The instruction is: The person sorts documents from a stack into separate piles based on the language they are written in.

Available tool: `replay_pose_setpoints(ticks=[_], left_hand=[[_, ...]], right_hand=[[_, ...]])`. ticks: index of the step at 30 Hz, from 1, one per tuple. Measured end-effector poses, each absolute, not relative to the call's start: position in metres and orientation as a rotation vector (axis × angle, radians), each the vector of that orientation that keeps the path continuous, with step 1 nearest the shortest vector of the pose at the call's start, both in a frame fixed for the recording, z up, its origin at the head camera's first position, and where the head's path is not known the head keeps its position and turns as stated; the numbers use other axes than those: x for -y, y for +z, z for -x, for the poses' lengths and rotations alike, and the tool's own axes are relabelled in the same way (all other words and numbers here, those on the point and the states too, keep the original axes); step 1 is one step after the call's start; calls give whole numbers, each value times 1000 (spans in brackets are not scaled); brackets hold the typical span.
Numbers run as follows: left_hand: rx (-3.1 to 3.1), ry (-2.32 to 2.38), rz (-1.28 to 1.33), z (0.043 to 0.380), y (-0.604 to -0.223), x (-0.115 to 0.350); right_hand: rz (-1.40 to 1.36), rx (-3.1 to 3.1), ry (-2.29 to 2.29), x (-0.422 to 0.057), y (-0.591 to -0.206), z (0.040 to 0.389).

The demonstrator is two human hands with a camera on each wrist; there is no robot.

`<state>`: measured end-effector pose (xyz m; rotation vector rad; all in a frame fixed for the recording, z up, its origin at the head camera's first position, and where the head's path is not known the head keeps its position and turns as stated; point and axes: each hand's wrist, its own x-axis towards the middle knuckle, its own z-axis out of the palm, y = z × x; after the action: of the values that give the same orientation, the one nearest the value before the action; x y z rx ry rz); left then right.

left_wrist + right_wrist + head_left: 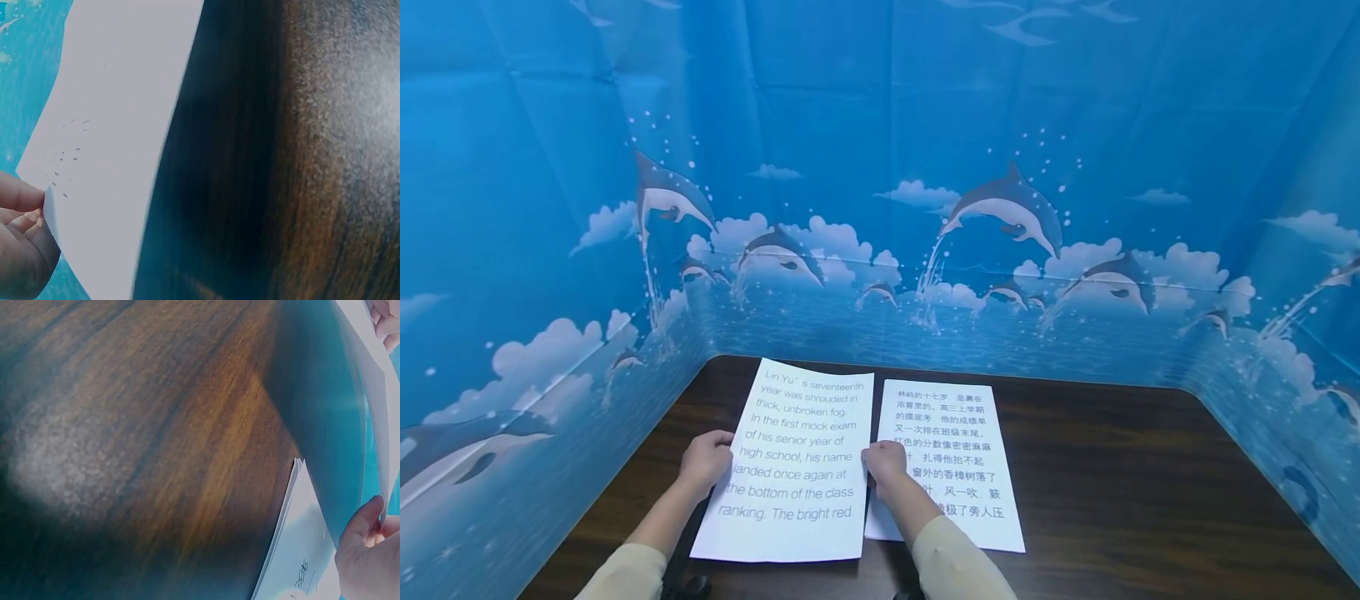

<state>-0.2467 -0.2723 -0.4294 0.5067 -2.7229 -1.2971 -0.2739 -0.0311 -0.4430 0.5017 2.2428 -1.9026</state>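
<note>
Both hands hold one white sheet of paper (797, 467) printed with large English text. Its left edge is pinched by my left hand (706, 462), and its right edge by my right hand (886, 462). The left wrist view has the sheet tilted up off the table, the left thumb and fingers (25, 195) gripping its edge. In the right wrist view the right thumb (365, 519) presses against the sheet's edge. Just right of the held sheet lies a small stack of paper (951, 467) with Chinese text on top, partly hidden by the right hand and forearm.
A dark wood-grain table (1112, 483) lies under the papers. Blue curtains (880, 167) printed with dolphins and clouds surround it at the back and sides. A small black object (696, 586) shows near the left sleeve at the front.
</note>
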Motion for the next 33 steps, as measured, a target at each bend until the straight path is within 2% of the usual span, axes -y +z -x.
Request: replay_pose_setpoints(ticks=[33], left_hand=[[2705,-1349,-577,255,-442,275]], right_hand=[[-412,-2087,-1989,33,-460,282]])
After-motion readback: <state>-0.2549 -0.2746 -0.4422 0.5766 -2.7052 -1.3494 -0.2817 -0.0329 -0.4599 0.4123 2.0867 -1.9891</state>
